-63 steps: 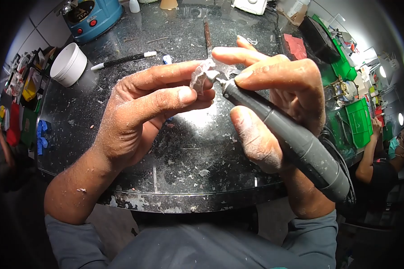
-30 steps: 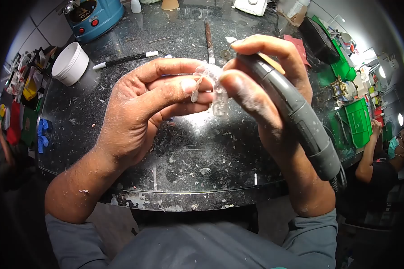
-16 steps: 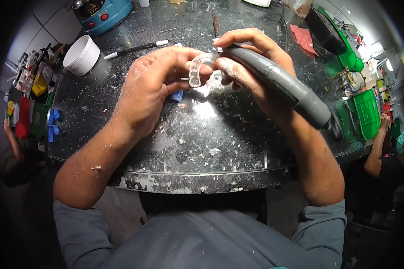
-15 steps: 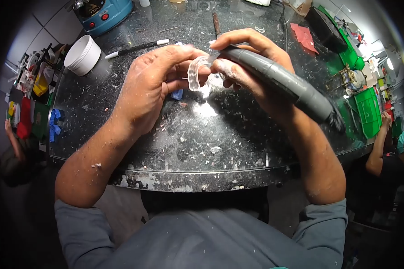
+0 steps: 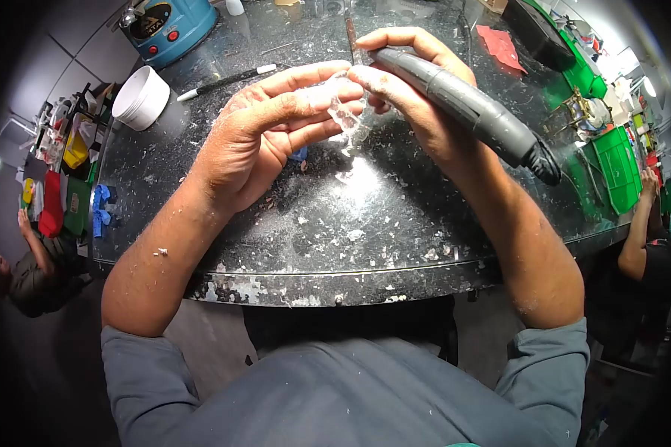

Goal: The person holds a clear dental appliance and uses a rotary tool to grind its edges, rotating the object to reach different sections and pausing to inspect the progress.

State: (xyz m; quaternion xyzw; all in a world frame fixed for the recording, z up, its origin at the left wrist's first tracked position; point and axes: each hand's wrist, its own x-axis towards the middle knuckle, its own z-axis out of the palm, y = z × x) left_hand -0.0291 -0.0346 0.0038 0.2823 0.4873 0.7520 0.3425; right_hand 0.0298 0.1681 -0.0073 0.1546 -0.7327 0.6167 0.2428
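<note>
A clear dental splint (image 5: 344,116), arch-shaped and see-through, is held up over the bench by my left hand (image 5: 265,123), thumb and fingers about its edge. My right hand (image 5: 419,93) is wrapped round a thick dark grey rotary handpiece (image 5: 466,100), whose rear end slopes down to the right. The right thumb reaches across to the left fingertips, at the top of the splint. The handpiece's working tip is hard to make out behind the fingers. White dust clings to both hands.
The dark bench (image 5: 313,231) is strewn with white crumbs. On its left stand a white tub (image 5: 140,98), a black marker (image 5: 227,82) and a blue machine (image 5: 173,33). A red sheet (image 5: 501,48) and a green bin (image 5: 619,170) lie right. Other people's arms (image 5: 637,231) show at both sides.
The splint has been turned, so its arch now hangs at another angle. My left fingers have straightened somewhat, and the right hand with the handpiece has shifted slightly up and closer.
</note>
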